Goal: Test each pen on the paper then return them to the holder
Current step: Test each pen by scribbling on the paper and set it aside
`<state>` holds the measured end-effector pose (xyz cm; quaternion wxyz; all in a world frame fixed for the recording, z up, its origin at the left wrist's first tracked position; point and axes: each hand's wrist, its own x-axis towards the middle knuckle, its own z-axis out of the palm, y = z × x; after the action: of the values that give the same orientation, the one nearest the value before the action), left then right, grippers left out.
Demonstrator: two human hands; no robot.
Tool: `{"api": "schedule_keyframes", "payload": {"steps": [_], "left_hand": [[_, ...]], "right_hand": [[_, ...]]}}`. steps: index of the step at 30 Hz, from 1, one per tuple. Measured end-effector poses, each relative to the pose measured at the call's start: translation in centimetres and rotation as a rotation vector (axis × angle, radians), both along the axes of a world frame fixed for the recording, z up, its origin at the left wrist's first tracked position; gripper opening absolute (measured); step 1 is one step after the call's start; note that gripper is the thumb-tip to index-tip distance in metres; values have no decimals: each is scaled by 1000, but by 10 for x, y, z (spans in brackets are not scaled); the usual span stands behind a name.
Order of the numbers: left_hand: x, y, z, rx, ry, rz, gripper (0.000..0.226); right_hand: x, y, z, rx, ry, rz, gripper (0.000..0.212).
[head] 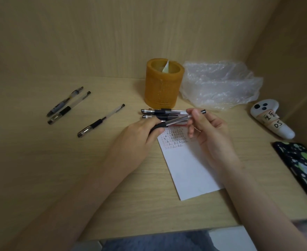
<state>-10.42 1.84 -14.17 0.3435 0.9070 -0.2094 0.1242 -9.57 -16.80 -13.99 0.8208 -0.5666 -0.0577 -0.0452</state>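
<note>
A clear pen with a black grip (174,121) is held above the top of the white paper (187,165). My left hand (140,134) grips its black grip end, and my right hand (207,127) pinches its far end. The paper carries several rows of small scribbles near its top. Two more pens (160,114) lie side by side on the desk just behind my hands. The orange cylindrical holder (162,86) stands behind them with a slip of paper inside. Three pens (67,104) (102,120) lie on the desk to the left.
Crumpled clear plastic wrap (219,84) lies right of the holder. A white controller with labels (270,120) rests at the right. A dark patterned phone (301,167) sits by the right wall. Wooden walls close in the desk at back and right.
</note>
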Motion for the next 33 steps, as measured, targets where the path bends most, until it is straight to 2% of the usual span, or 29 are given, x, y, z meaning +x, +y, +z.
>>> {"api": "schedule_keyframes", "payload": {"steps": [4,7,11,13,16,18,23,27,33], "left_hand": [[-2,-1,1,-12,-15,5,21],[-4,-2,0,-16,-23,-19,22],[-4,-4,-3,-78,46,-3,26],[-3,-3,-3,-70,65,22,32],[-3,-1,-2,-2,83,43,30],[-3,-1,-3,40,100,50,29],[-3,-2,-3,124,168,30,34],[-5,-3,-2,168,186,15,41],[-5,-4,-2,212,169,19,46]], "right_hand": [[-3,5,1,-66,19,126,34],[-6,11,0,-187,-2,207,24],[-9,12,3,-183,27,216,21],[-9,10,4,-148,30,161,14],[-5,1,5,-75,71,-12,26],[-3,-5,7,-79,91,-105,26],[-8,-2,7,-273,85,-214,14],[-8,-1,5,-451,86,-322,26],[-6,-1,-2,-502,68,-338,28]]}}
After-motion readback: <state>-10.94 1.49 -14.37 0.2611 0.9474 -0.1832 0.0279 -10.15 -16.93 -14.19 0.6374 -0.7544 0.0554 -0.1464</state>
